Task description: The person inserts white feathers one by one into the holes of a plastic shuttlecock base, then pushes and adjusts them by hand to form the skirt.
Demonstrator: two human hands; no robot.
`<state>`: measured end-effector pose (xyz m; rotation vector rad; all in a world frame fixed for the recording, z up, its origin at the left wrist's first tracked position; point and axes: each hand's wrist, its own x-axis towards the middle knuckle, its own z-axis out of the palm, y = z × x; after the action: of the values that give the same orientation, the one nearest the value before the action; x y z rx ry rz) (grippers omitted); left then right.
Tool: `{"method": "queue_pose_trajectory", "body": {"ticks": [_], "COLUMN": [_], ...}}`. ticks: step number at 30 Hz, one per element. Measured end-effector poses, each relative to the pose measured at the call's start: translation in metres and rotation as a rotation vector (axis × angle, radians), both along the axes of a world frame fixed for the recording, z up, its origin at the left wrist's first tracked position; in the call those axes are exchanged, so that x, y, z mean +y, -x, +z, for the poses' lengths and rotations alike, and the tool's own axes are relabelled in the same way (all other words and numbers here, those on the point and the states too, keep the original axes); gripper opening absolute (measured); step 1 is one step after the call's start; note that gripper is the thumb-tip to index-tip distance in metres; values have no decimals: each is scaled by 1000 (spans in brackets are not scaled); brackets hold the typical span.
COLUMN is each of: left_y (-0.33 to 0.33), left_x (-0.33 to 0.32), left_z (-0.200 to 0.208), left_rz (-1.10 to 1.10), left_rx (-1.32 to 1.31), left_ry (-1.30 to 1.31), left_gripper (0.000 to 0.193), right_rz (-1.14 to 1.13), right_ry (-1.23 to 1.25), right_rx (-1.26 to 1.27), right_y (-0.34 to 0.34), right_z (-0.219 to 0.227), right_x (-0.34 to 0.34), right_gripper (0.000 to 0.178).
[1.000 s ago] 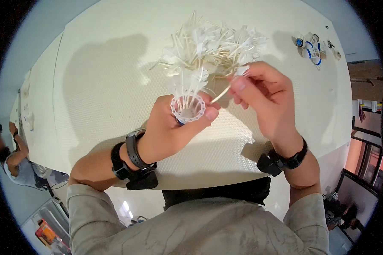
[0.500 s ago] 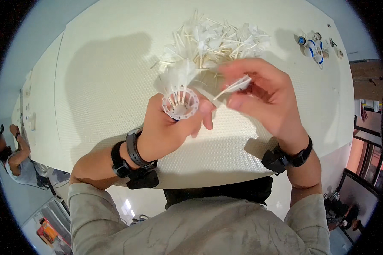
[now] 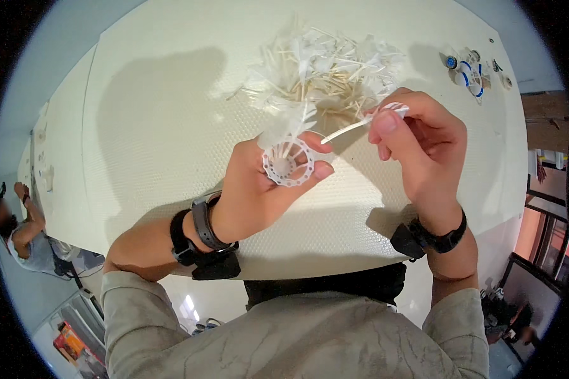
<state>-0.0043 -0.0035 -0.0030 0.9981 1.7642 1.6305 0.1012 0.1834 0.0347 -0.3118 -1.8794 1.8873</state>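
Note:
My left hand (image 3: pixel 250 186) is closed around a white plastic shuttlecock skirt (image 3: pixel 283 167), its round holed rim facing up toward me. Several white feathers (image 3: pixel 283 129) stand in the far side of that skirt, fanned outward. Between the thumb and fingers of my right hand (image 3: pixel 427 142) is a single white feather (image 3: pixel 349 128). Its bare quill points left and ends close to my left fingertips, apart from the skirt. Both wrists carry black straps with small boxes.
A heap of loose white feathers (image 3: pixel 335 69) lies just beyond my hands on the pale textured table (image 3: pixel 164 145). Farther right are several small round blue and white pieces (image 3: pixel 466 74). Another person (image 3: pixel 25 237) sits at the far left.
My right hand has moved right, and its feather is now pinched with the quill pointing left. The left hand has shifted slightly right and tilted the skirt.

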Motion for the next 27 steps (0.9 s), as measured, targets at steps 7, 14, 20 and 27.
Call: {"method": "queue_pose_trajectory", "body": {"ticks": [7,14,20,27], "left_y": [-4,-6,-6,-6], "left_x": [-2,-1,2,-1], "left_z": [0,-4,-8,-2], "left_rz": [-54,-86,-60,-50], "left_rx": [-14,-188,-151,-221], "left_ry": [-25,-105,-104,-20], "left_gripper": [31,26,24,24], "right_rz": [22,136,143,147], "right_ry": [-155,-415,-415,-377], "right_rx": [45,69,62,63], "right_y": [-3,-6,-7,-8], "right_z": [-2,2,3,2], "right_x": [-3,4,4,3], "right_gripper": [7,8,8,9]}}
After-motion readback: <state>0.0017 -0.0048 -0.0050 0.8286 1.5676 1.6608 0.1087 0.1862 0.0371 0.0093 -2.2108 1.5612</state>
